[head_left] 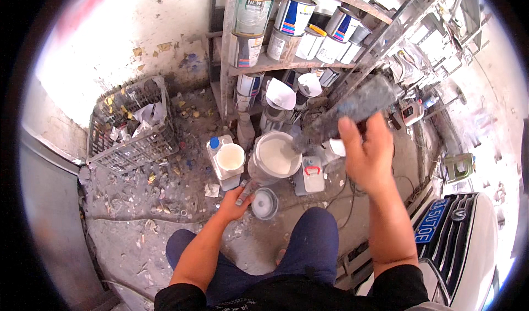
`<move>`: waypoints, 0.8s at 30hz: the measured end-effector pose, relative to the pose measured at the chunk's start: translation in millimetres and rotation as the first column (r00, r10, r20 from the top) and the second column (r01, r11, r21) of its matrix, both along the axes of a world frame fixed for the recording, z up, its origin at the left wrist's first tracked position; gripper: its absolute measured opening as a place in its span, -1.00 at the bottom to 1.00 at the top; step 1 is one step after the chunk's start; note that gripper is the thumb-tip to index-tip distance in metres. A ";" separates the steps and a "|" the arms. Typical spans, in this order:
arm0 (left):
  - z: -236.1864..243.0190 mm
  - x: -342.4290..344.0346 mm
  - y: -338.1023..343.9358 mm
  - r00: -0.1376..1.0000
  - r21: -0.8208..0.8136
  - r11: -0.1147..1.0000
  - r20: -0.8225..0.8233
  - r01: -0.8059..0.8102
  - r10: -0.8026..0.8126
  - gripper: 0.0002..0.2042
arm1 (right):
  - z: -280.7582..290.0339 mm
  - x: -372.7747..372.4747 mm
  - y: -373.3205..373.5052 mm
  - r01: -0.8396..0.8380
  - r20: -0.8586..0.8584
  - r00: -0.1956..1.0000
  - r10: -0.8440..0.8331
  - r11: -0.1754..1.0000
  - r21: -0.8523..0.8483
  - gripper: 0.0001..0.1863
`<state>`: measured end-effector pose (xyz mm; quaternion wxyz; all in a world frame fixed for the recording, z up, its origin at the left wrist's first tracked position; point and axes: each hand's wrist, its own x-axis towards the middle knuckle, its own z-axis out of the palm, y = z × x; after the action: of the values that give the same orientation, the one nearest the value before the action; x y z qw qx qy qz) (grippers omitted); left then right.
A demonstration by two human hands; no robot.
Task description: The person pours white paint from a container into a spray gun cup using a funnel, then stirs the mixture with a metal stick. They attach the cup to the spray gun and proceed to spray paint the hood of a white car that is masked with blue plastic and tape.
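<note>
At the left, an openwork crate (132, 129) stands before the wall, and littered floor (132, 223) gives room up to the left hand (234, 202), which closes round a grey handle (245, 194), its upper end unclear. Next, a white cup (231, 169) hides part of a jug (213, 159); close beside is the white bucket (258, 166). The right hand (370, 156) grips a dark, blurred object (352, 107), slanting down toward the bucket; whether they touch, I cannot tell. At right, a car front (457, 228) limits the space.
</note>
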<state>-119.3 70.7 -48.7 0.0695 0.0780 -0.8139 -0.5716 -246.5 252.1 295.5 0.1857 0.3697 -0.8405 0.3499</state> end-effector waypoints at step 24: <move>22.4 3.4 -6.2 0.994 0.050 0.999 0.107 -0.005 0.000 -0.70 | 22.0 -25.3 56.4 0.038 0.126 0.989 0.082 0.672 -0.739 -0.79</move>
<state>-115.9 64.5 -26.3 0.0245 0.1114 -0.8016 -0.5869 -271.7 308.4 317.5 0.2518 0.2459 -0.6338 0.6887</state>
